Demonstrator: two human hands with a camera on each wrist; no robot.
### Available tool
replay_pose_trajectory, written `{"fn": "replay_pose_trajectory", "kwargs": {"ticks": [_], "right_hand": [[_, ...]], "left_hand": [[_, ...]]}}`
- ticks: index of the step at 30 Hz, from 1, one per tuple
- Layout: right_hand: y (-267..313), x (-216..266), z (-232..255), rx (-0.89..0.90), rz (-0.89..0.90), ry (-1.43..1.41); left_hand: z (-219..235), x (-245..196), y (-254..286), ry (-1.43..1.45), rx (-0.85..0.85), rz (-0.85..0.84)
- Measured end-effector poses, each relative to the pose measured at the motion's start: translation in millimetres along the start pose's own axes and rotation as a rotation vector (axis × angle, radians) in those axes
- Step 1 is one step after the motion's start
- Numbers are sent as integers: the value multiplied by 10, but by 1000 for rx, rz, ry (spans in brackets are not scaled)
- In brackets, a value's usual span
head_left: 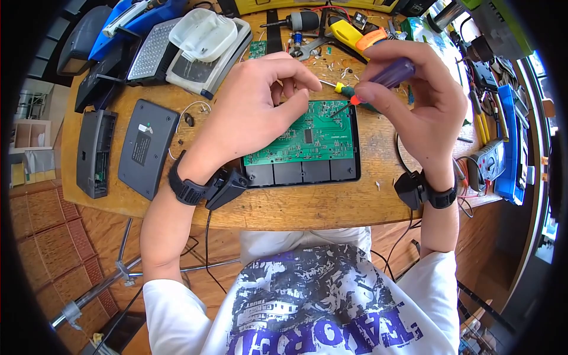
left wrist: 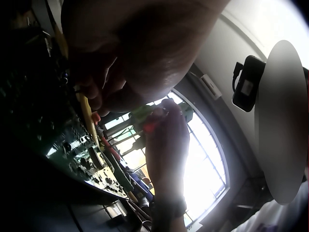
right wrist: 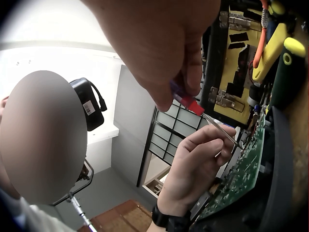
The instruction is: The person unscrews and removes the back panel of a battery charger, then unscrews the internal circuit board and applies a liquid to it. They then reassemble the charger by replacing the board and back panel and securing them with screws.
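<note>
- The purple screwdriver (head_left: 395,73) is gripped between the thumb and fingers of the right hand (head_left: 427,97); part of its handle is covered by them.
- Its thin shaft is pointed down and left over the right half of the green circuit board (head_left: 328,145); whether the board is touched by the tip cannot be made out.
- The board is seated in a black casing (head_left: 316,173) at the middle of the wooden table (head_left: 296,214), with the near strip of the casing exposed.
- The board's far-left part is hidden by the left hand (head_left: 260,106), whose fingers are bent near the far edge; whether anything is pinched there cannot be told.
- In the left wrist view, that hand's fingers are lost in shadow and the board is mostly darkened.
- A green-and-yellow handle (right wrist: 287,72) is partly blocked by the right hand in the head view.
- At the far edge, a yellow case (head_left: 313,6) is cut off by the frame.
- On the left, a dark grey cover (head_left: 148,145) is laid beside a black box (head_left: 96,154).
</note>
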State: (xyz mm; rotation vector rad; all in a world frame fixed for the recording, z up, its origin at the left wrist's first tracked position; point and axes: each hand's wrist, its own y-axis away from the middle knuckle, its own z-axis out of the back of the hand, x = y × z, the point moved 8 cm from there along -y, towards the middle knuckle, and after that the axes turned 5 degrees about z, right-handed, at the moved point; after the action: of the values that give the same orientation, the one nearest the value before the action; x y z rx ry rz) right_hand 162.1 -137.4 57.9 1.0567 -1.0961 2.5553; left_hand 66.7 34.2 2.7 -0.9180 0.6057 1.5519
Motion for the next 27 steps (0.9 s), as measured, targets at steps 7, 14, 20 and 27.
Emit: {"fn": "replay_pose_trajectory", "kwargs": {"ticks": [7,14,20,27], "right_hand": [[18,-49,-36,8,61,-14],[38,-59,-42,8,80,-23],[38,-51,-52,4,104,-5],[41,-47,-62,9,107,-2]], "left_hand": [[12,5,3,-16,-16,-8],[-4,-9,10,-35,-19,-49],[-6,-25,14,-47,-18,-69],[-24,-29,16,-43,-10,-84]]}}
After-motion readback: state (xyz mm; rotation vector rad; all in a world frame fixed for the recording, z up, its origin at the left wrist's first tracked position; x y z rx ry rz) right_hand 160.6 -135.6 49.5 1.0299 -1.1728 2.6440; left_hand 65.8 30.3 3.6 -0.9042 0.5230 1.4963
